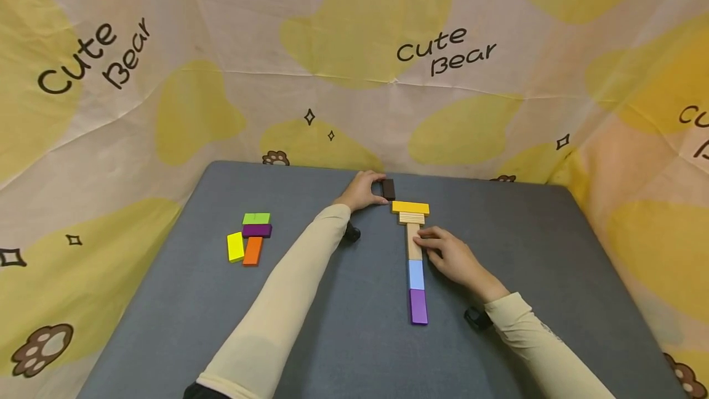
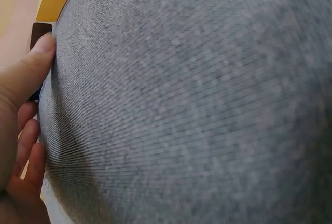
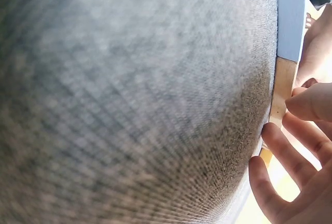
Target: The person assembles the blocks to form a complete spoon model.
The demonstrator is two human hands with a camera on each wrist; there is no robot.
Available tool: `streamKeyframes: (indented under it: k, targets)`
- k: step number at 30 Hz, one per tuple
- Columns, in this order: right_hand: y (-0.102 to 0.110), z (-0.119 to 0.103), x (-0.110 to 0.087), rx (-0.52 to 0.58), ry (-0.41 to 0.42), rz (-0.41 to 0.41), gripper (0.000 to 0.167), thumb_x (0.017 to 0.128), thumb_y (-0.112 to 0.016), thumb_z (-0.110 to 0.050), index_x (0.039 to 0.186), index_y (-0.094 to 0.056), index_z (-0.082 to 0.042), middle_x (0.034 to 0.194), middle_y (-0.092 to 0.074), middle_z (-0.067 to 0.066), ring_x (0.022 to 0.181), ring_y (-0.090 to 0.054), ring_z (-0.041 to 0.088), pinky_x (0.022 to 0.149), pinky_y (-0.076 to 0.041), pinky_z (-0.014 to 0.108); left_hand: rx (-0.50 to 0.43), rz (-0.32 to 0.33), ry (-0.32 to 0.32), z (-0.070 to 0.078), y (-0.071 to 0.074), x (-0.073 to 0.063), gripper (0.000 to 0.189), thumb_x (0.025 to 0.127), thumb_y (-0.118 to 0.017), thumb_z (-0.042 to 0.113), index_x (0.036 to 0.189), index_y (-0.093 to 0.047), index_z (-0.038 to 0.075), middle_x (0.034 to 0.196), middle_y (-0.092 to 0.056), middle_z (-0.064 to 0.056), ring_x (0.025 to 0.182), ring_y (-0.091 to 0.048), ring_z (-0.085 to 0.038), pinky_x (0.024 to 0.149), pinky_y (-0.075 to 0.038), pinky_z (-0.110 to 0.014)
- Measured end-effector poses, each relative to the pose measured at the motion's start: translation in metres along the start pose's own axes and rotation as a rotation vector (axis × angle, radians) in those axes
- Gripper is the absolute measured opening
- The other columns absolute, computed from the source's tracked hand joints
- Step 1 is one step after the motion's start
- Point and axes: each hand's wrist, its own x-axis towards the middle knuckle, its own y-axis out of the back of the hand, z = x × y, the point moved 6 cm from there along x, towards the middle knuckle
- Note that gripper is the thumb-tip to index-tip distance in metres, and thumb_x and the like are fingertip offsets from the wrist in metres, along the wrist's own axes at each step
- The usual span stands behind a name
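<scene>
My left hand (image 1: 361,191) is at the far edge of the table, pinching a dark brown block (image 1: 389,189) between thumb and fingers. In the left wrist view the thumb lies against that dark block (image 2: 40,33). Just nearer, an orange-yellow block (image 1: 410,207) lies crosswise above narrow plain wood pieces (image 1: 412,218). Below them runs a column of a plain wood block (image 1: 413,242), a light blue block (image 1: 416,274) and a purple block (image 1: 418,307). My right hand (image 1: 451,257) is beside the column, its loosely bent fingertips at the plain wood block's right side.
On the left of the grey table (image 1: 354,337) lies a group of blocks: light green (image 1: 256,218), dark purple (image 1: 257,231), yellow (image 1: 235,247) and orange (image 1: 252,251). A patterned cloth (image 1: 343,29) hangs right behind the table's far edge.
</scene>
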Motion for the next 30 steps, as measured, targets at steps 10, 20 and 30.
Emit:
streamKeyframes:
  k: [10,20,30]
  targets:
    - [0.0,0.0,0.0,-0.003,0.003,0.0,0.038,0.095,-0.062,-0.006,0.132,-0.065,-0.012,0.132,-0.061,0.007,0.121,-0.06,0.029,0.092,-0.053,0.049,0.017,-0.023,-0.014,0.004,-0.001,0.0,0.067,0.084,-0.079,0.033,0.143,-0.053,0.016,0.143,-0.056,-0.005,0.133,-0.048,-0.026,0.114,-0.039,-0.041]
    - [0.001,0.0,0.0,-0.011,0.011,0.013,0.038,0.095,-0.062,-0.006,0.132,-0.065,-0.012,0.132,-0.062,0.007,0.12,-0.061,0.028,0.09,-0.053,0.048,0.024,-0.037,-0.023,0.009,0.0,-0.001,0.067,0.085,-0.079,0.032,0.144,-0.053,0.016,0.145,-0.054,-0.005,0.135,-0.046,-0.027,0.115,-0.038,-0.042]
    - [0.002,-0.001,-0.001,0.003,0.023,0.015,0.038,0.095,-0.062,-0.007,0.132,-0.064,-0.012,0.131,-0.062,0.008,0.121,-0.061,0.029,0.091,-0.054,0.048,0.003,-0.063,0.002,0.009,0.0,-0.004,0.068,0.085,-0.078,0.033,0.145,-0.051,0.019,0.148,-0.051,-0.004,0.139,-0.042,-0.027,0.118,-0.032,-0.049]
